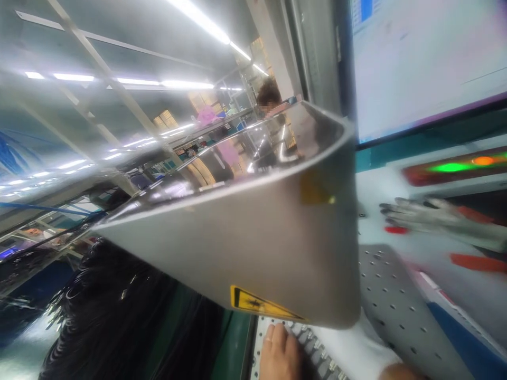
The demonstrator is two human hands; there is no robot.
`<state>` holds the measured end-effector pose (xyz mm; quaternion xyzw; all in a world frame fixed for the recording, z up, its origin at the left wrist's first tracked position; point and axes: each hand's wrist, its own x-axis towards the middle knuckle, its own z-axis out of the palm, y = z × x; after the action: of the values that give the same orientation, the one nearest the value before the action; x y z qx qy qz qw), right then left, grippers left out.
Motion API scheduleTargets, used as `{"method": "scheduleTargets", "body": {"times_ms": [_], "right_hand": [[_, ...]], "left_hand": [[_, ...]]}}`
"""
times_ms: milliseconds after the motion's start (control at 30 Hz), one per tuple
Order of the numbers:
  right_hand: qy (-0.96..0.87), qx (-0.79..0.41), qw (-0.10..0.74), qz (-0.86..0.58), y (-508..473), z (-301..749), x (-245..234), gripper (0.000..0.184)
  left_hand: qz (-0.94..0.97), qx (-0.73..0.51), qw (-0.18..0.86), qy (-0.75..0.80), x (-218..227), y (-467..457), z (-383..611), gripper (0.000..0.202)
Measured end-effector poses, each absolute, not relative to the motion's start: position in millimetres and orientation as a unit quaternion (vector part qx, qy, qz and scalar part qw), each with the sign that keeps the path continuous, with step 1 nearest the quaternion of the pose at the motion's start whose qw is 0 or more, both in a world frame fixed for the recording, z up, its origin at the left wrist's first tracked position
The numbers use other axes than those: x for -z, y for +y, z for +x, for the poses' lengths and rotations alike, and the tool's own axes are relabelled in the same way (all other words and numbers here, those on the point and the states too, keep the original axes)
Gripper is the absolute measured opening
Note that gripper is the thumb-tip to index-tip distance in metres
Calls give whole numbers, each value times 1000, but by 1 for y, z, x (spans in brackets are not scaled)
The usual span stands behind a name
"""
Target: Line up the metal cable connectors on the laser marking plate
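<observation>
The picture is tilted and smeared. My left hand (279,352), bare with a ring on one finger, lies flat with fingers stretched on a keyboard (317,354) at the bottom edge. My right hand (430,216), in a grey glove with dark fingertips, reaches in from the right with fingers extended over a white surface, its tips close to a small red button (396,230). Neither hand holds anything. A big grey metal machine housing (257,248) with a yellow warning label (257,304) fills the middle and hides much of the bench.
A monitor (428,58) hangs at upper right above a panel lit green and orange (455,167). A grey perforated plate (396,301) lies right of the keyboard. Black cable bundles (119,316) fill the lower left. Another person (269,96) stands far behind.
</observation>
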<state>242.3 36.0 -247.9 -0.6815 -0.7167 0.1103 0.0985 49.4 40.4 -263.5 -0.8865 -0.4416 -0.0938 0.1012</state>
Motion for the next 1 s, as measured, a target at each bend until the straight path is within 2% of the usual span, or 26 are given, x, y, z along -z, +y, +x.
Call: {"method": "scheduleTargets", "body": {"times_ms": [300,433,500,567,733,933,1000], "right_hand": [[-731,-137,96,-662,29,229,258,36],[-725,-137,80,-670,32,229,244,35],[-722,-135,72,-675,36,235,231,28],[-725,-141,64,-671,38,245,216,23],[-732,-173,39,-658,36,275,188,32],[-715,-200,47,-669,18,284,190,36],[-715,-188,41,-672,15,279,190,35]], "left_hand": [[-876,71,37,-475,263,30,50,24],[-875,55,2,-481,261,29,54,22],[-874,33,-2,-485,259,30,57,20],[-875,9,10,-484,257,30,60,18],[-870,27,93,-484,246,23,60,34],[-894,48,125,-428,232,8,53,17],[-895,69,138,-420,233,4,52,20]]}}
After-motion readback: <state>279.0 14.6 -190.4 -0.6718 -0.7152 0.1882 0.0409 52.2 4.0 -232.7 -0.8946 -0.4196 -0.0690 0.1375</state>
